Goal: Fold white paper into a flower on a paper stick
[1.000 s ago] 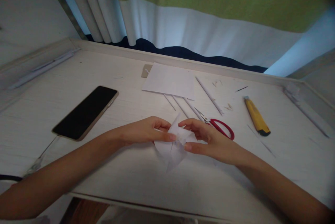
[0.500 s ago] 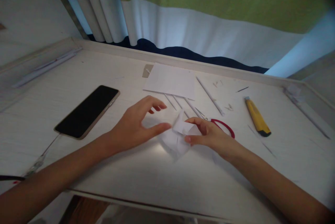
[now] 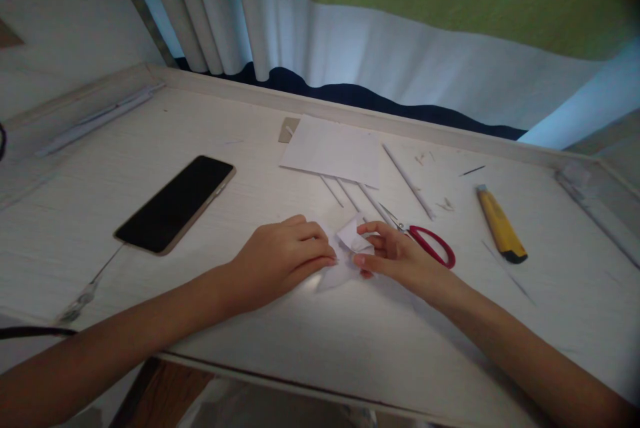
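The right hand grasps a small, folded white paper piece between thumb and fingers; the left hand pinches its left edge. The paper piece is between the two hands, low over the white worktop. Just beyond the right hand lie red-handled metal scissors. Farther back, slim white rods stick out from under a flat, white rectangular sheet. A yellow cutter with a black end lies to the right, a black-screened rectangular phone to the left.
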Demonstrator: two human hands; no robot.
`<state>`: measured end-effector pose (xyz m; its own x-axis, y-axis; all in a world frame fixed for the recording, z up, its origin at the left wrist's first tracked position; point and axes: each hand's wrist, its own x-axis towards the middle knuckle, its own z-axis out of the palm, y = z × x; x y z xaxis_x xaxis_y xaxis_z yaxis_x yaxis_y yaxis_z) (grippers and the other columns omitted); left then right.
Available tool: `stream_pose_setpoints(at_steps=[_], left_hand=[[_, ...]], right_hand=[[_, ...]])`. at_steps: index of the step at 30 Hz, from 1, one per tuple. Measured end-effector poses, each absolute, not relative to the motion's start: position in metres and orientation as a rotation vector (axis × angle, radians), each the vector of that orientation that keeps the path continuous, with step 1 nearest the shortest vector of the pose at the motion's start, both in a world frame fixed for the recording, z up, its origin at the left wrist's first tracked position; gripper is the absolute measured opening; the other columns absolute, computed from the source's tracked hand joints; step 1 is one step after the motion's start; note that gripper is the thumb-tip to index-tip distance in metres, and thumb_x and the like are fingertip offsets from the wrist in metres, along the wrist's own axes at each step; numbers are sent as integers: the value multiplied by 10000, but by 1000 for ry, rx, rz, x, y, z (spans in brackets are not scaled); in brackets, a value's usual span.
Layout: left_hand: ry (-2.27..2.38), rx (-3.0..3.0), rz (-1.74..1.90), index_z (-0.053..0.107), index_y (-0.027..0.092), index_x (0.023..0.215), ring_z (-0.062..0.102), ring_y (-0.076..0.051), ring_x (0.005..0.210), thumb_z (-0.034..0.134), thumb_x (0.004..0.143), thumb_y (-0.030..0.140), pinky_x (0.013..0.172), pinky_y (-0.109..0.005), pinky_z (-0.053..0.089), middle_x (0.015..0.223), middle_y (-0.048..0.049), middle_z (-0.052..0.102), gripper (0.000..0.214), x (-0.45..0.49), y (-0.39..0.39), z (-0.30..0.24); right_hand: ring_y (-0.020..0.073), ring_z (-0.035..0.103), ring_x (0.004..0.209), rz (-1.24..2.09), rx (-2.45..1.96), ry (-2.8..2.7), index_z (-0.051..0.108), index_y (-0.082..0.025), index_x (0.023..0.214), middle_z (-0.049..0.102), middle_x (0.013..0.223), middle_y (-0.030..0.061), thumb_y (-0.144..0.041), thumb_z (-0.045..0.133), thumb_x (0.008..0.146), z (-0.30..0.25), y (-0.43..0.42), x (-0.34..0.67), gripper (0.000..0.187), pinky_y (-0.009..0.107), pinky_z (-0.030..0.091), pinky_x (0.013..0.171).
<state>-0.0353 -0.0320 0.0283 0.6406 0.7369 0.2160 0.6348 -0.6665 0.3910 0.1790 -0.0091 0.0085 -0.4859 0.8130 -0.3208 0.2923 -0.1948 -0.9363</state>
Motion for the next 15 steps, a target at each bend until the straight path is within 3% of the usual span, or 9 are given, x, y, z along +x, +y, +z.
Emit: stream_pose_setpoints(at_steps=[8,15], left_hand=[[1022,2355,401,574,154,964,541,-121,884,374,873,240,779,-214,398,952,-33,601,235,-35,-27,18],[924,2294,503,592,158,962,545,-90,848,398,868,232,769,-175,385,924,-28,607,228,-35,-25,18]], right_hand=[[140,555,749,842,-1420,-2274,441,-256,1106,539,1023,40,-432,517,751,24,-18,182,404,266,459,587],[131,535,769,587,-1319,-2371,579,-223,945,559,871,27,-337,466,812,31,-18,178,209,246,420,617]])
